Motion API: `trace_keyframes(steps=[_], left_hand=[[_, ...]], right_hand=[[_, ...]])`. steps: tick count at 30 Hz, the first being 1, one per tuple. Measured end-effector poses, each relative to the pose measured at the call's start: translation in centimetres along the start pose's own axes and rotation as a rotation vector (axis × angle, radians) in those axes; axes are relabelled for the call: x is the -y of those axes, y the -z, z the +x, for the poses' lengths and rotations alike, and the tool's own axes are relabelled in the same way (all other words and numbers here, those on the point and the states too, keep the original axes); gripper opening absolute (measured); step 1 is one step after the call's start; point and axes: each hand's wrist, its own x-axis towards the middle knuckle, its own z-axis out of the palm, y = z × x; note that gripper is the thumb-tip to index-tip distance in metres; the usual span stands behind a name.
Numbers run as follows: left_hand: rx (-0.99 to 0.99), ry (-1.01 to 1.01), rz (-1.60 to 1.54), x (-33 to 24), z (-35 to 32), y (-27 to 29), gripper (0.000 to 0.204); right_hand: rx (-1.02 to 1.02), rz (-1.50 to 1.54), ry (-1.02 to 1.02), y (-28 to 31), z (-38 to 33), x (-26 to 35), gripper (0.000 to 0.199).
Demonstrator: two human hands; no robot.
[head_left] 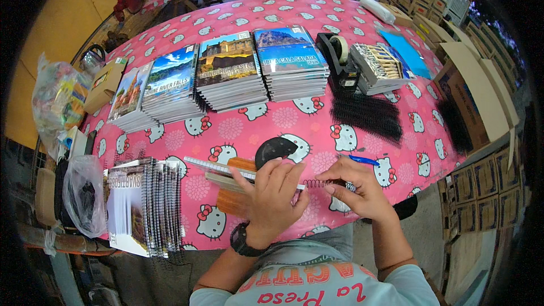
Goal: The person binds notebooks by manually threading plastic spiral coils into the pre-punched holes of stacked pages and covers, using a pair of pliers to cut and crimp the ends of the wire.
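My left hand (275,192) grips a notebook (211,166) seen nearly edge-on, with the fingers over it and the thumb near its right end. Under it lies a brown wooden block (229,203). From the notebook's right end sticks out a dark spiral coil (315,183). My right hand (362,187) pinches this coil between thumb and fingertips. How far the coil runs into the pages is hidden by my left hand. A black rounded object (274,152) sits just beyond the left hand. Beside the right fingers lies a blue pen (364,160).
Several stacks of spiral notebooks (229,73) line the pink tablecloth's far side; another stack (144,204) stands near left. Black coils (368,118) lie in a pile by a black tape dispenser (340,65). An open carton (470,96) is at right, plastic bags (85,192) at left.
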Motion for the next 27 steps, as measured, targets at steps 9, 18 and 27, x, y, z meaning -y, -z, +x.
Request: trace_keyframes(steps=[9,18,27], left_hand=[[0.117,0.016,-0.12,-0.1,0.6,2.0,0.04],[0.219,-0.168,-0.075,1.9,0.2,2.8,0.021],[0.138,-0.088,-0.082,1.6,0.5,3.1,0.014]], right_hand=[[0.167,0.235,-0.443,-1.0,0.0,1.5,0.033],[0.273,0.022,-0.238,-0.1,5.8,-4.4,0.046],[0.244,-0.437,-0.041,-6.7,9.7,-9.6,0.052]])
